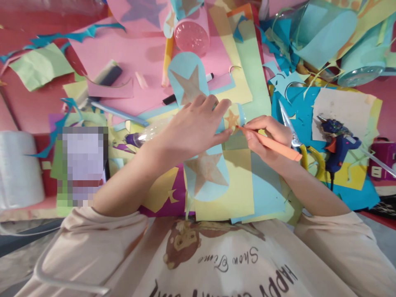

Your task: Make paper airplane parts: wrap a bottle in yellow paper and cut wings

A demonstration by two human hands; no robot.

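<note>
My left hand (198,119) is closed over a clear plastic bottle (156,131) lying on its side, its purple cap (132,140) pointing left. A light blue paper wing (188,74) with a brown star sticks out above the bottle. Below it is a second blue wing (208,175) with a similar star. Near the bottle's right end, a small orange star (232,118) shows on pale yellow paper. My right hand (270,134) grips an orange marker (275,146), its tip at the lower edge of that star. My left palm hides the bottle's middle.
Open scissors (289,121) with yellow handles and a blue glue gun (338,152) lie at the right. Paper sheets and scraps cover the table. A pink cup (192,35) stands at the back; a white roll (20,169) is at the far left.
</note>
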